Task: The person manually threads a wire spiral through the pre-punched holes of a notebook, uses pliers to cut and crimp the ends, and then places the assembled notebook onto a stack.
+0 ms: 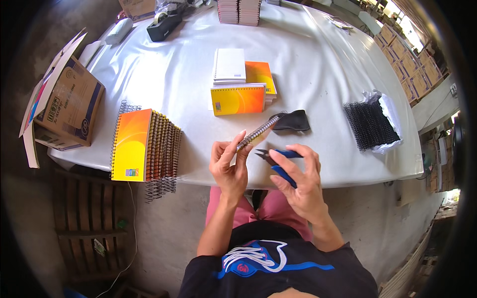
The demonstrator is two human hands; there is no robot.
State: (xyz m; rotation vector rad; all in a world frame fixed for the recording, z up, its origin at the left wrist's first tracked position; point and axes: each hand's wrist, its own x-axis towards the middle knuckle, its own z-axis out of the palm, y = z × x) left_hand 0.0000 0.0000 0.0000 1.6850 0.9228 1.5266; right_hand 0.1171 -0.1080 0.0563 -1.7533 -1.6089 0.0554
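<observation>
Between the fingers and thumb of my left hand (230,166) is a spiral notebook (258,131), tilted so its coil-bound edge faces up. My right hand (302,181) grips blue-handled cutting pliers (283,169); their dark jaws are parted and sit just right of the notebook's near end. Behind the held notebook lies a flat black pouch-like thing (293,120). Farther back is a pile of yellow-orange spiral notebooks (238,100), with a white-paged one (229,63) lying on it. To my left stands a stack of similar notebooks (131,144), loose coil ends sticking out.
On the right, many black wire coils (370,126) lie on white wrapping. An opened cardboard box (74,102) stands at the table's left edge. A black tape dispenser (164,27) and more stacked notebooks (238,11) are at the back of the white-covered table (328,79).
</observation>
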